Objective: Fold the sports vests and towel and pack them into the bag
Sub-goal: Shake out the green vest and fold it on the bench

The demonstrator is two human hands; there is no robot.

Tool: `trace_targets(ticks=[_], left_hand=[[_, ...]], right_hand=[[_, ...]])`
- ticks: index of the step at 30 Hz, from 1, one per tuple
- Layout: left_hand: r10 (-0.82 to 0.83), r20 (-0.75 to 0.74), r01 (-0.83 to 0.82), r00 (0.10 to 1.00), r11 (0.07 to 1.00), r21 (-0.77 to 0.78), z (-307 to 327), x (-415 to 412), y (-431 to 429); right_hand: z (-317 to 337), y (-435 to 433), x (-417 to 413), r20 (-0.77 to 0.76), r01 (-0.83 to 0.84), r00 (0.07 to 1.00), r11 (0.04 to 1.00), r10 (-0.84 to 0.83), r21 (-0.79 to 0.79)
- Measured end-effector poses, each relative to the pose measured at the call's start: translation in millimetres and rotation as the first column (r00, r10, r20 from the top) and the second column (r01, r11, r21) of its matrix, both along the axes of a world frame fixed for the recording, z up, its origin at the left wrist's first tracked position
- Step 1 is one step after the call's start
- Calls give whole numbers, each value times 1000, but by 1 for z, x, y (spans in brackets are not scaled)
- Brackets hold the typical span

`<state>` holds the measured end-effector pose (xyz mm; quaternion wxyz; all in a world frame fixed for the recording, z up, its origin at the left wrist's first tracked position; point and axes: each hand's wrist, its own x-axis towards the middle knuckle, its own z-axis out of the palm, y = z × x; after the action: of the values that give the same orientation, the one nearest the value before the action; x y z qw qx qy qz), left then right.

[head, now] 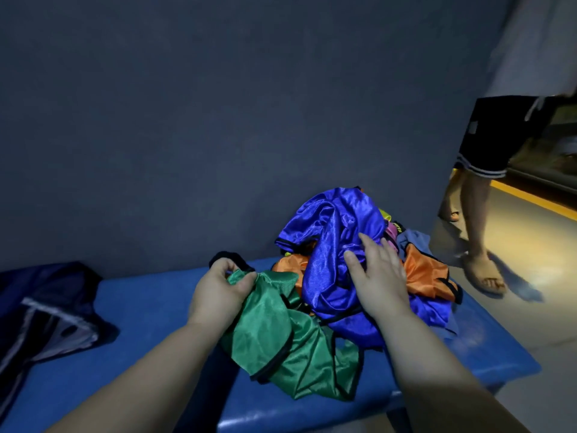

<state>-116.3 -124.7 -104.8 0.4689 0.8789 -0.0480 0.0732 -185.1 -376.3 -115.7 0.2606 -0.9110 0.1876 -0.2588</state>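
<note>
yellow lettering on a black band (398, 227) in the pile, too small to read

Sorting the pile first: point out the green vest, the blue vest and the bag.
green vest (299, 348), head view, on its middle panel.
blue vest (331, 232), head view, on the top of its heap.
bag (53, 295), head view, on its dark upper fabric.

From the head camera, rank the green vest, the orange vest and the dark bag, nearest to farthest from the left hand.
1. Green vest: pinched in the left hand itself.
2. Orange vest: to the right, under the blue vest in the pile.
3. Dark bag: far left end of the bench.
</note>
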Motion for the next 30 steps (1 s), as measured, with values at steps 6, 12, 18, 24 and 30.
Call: trace_targets(ticks=[6, 12, 18, 24, 30], left_hand=[[71, 9, -71, 997, 973, 217, -4, 2, 25], [78, 166, -101, 983, 986, 134, -18, -13, 14], [-284, 10, 220, 959, 766, 604, -40, -15, 17], [-260, -66, 236, 963, 705, 669, -58, -8, 37], [-215, -42, 183, 976, 698, 692, -60, -4, 61]], right_hand=[[6, 21, 5, 287, 129, 956, 963, -58, -235], [0, 47, 9, 112, -70, 985, 900, 130, -430], [-11, 42, 13, -121, -129, 990, 860, 79, -493], [-9, 34, 10, -240, -148, 970, 872, 36, -466], [-11, 33, 12, -227, -118, 974, 868, 6, -482]])
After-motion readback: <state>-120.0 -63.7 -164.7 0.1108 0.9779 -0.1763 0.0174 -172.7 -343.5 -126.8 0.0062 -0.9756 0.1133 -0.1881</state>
